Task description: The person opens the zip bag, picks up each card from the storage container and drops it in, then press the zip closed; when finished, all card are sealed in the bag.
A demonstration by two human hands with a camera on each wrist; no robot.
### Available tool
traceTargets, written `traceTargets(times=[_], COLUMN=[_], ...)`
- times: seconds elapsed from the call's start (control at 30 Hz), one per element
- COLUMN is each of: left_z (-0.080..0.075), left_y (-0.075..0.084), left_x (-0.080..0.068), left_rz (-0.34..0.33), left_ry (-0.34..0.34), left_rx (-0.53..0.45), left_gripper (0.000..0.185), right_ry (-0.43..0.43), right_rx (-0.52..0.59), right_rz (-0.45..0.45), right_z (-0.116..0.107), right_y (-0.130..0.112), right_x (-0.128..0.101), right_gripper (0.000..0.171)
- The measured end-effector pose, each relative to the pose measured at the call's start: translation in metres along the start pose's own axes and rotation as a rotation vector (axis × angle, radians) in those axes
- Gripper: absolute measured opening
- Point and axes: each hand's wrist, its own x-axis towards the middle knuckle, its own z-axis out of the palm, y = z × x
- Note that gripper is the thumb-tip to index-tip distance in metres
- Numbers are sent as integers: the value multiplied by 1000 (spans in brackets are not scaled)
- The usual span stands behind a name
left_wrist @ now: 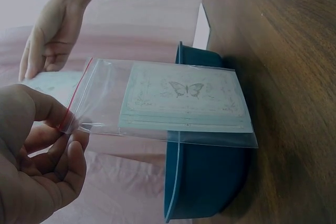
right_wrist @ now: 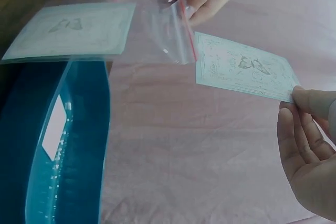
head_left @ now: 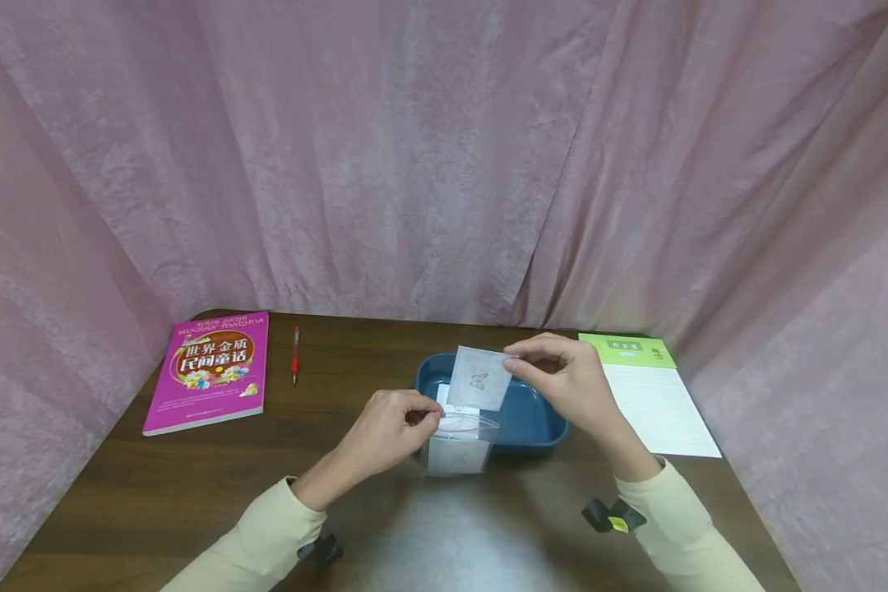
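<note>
My left hand (head_left: 395, 427) pinches the top corner of a clear zip bag (left_wrist: 107, 85) with a red seal line. Inside the bag lie several pale cards (left_wrist: 181, 95), the front one printed with a butterfly. Between thumb and fingers, my right hand (head_left: 566, 382) holds one butterfly card (head_left: 479, 378) by its edge. That card is above the bag's mouth, its near edge close to the red line in the right wrist view. Behind and below them stands a blue tray (head_left: 529, 419), with a white piece (right_wrist: 54, 128) lying in it.
A purple book (head_left: 210, 370) lies at the table's left, with a red pen (head_left: 295, 355) beside it. On the right is a lined pad (head_left: 654, 403) with a green header. Pink curtains (head_left: 385, 164) surround the brown table (head_left: 303, 526).
</note>
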Motion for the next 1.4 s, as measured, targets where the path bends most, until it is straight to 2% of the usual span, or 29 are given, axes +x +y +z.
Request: traceTargets(times=[0.37, 1.0, 1.4], left_z=[1, 0, 0], left_y=[-1, -2, -1], left_x=[1, 1, 1], left_rz=[-2, 4, -16], left_ry=[4, 1, -11], left_rx=[-7, 0, -9], left_gripper=[13, 14, 15], right_ry=[23, 18, 9], right_rx=[15, 66, 93], right_rz=[-59, -32, -33], right_z=[-1, 6, 8], right_y=[-13, -4, 0], right_x=[-7, -17, -18], right_gripper=[15, 12, 13])
